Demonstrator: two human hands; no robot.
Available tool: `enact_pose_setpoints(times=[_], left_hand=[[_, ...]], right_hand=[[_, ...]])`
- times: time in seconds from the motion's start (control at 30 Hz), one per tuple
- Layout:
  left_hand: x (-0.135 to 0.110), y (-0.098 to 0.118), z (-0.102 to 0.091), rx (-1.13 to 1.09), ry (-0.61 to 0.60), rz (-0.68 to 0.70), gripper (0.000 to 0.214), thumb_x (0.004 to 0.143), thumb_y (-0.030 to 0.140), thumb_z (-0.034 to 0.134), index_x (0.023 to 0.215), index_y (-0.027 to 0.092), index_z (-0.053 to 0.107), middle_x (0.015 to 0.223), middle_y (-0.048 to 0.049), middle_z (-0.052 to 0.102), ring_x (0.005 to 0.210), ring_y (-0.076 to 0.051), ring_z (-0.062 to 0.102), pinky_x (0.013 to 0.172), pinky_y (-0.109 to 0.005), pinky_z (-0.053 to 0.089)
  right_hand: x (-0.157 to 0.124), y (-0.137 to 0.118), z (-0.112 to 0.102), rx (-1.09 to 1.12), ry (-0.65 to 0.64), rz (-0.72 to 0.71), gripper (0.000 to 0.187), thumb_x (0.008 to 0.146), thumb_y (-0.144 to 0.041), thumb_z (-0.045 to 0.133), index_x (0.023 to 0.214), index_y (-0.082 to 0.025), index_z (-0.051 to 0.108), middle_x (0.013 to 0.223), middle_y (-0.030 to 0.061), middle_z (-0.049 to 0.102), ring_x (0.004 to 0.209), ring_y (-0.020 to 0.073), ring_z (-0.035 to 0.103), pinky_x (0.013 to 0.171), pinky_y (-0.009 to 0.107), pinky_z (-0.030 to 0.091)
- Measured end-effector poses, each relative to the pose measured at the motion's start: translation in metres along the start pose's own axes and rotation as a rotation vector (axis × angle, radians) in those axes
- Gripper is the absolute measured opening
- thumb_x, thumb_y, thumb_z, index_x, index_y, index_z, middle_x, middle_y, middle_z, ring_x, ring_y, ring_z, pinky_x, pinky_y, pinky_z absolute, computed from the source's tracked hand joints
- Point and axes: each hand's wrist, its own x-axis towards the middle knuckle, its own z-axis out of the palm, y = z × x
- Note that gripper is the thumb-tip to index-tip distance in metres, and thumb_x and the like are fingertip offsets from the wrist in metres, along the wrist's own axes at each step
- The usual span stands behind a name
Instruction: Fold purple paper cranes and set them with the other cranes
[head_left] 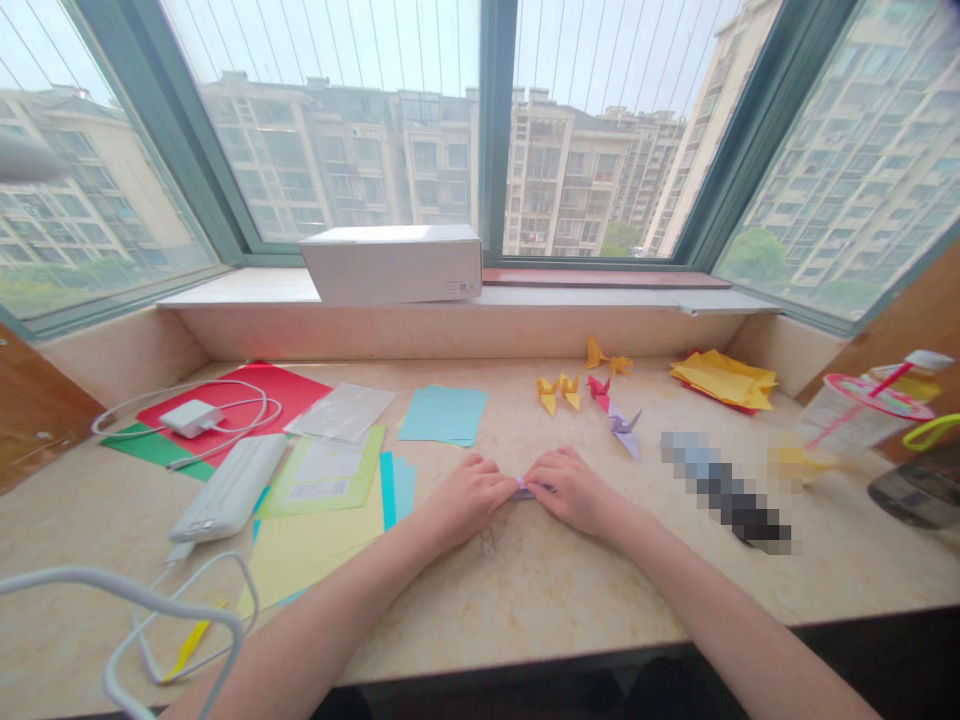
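A small piece of purple folded paper [523, 490] lies at the middle of the stone sill, mostly covered by my fingers. My left hand [472, 495] presses on its left end, fingers closed together. From the other side, my right hand [571, 487] pinches its right end. Beyond my right hand stand folded paper cranes: a purple crane [624, 430], a red crane [599, 392] and several yellow cranes [570, 390]. A stack of light blue paper squares [442, 415] sits past my left hand.
Left are a white power bank [229, 490], a charger [191, 418] with looping cables, red paper [262, 385] and a pale yellow sheet [322, 550]. Right are yellow papers [724, 380], a lidded plastic cup [851, 415] and a blurred-out item [724, 490]. A white box [394, 265] stands by the window.
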Motion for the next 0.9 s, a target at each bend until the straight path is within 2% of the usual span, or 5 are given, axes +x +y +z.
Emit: enact_pose_setpoints(times=[0.1, 0.23, 0.6, 0.73, 0.9], left_hand=[[0.001, -0.003, 0.006, -0.063, 0.016, -0.084, 0.021, 0.097, 0.012, 0.046, 0.099, 0.018, 0.066, 0.080, -0.0048, 0.065, 0.081, -0.020, 0.060, 0.079, -0.034, 0.044], [0.004, -0.005, 0.012, -0.145, 0.045, -0.146, 0.022, 0.096, 0.009, 0.046, 0.098, 0.017, 0.066, 0.089, -0.0048, 0.068, 0.086, -0.019, 0.061, 0.079, -0.032, 0.046], [0.005, 0.001, 0.006, -0.102, 0.048, -0.118, 0.015, 0.099, 0.018, 0.048, 0.101, 0.018, 0.063, 0.094, -0.0048, 0.067, 0.091, -0.021, 0.058, 0.084, -0.036, 0.045], [0.004, 0.006, 0.007, -0.154, 0.097, -0.130, 0.017, 0.100, 0.016, 0.045, 0.105, 0.017, 0.061, 0.094, -0.0055, 0.065, 0.090, -0.021, 0.058, 0.082, -0.034, 0.046], [0.004, 0.011, 0.005, -0.209, 0.150, -0.192, 0.018, 0.099, 0.019, 0.048, 0.088, 0.016, 0.063, 0.086, -0.0058, 0.062, 0.081, -0.019, 0.058, 0.075, -0.031, 0.047]], right_hand=[[0.003, 0.003, 0.006, 0.010, 0.024, 0.050, 0.020, 0.099, -0.023, 0.054, 0.091, -0.020, 0.072, 0.090, 0.0034, 0.074, 0.089, 0.0179, 0.066, 0.088, 0.036, 0.038], [0.005, 0.006, 0.013, -0.001, 0.048, 0.091, 0.019, 0.100, -0.024, 0.054, 0.106, -0.022, 0.072, 0.096, 0.0050, 0.073, 0.093, 0.0202, 0.065, 0.085, 0.036, 0.039], [0.005, -0.005, 0.009, 0.017, 0.064, 0.163, 0.008, 0.091, -0.022, 0.067, 0.095, -0.023, 0.075, 0.091, 0.0036, 0.070, 0.091, 0.0215, 0.063, 0.083, 0.036, 0.041], [0.005, -0.006, 0.012, 0.045, 0.131, 0.123, 0.010, 0.088, -0.011, 0.069, 0.090, -0.020, 0.072, 0.090, 0.0031, 0.070, 0.091, 0.0208, 0.063, 0.083, 0.034, 0.041], [0.002, -0.008, 0.011, 0.004, 0.224, 0.019, 0.007, 0.092, -0.018, 0.066, 0.088, -0.020, 0.071, 0.086, 0.0034, 0.071, 0.086, 0.0215, 0.064, 0.083, 0.038, 0.040]])
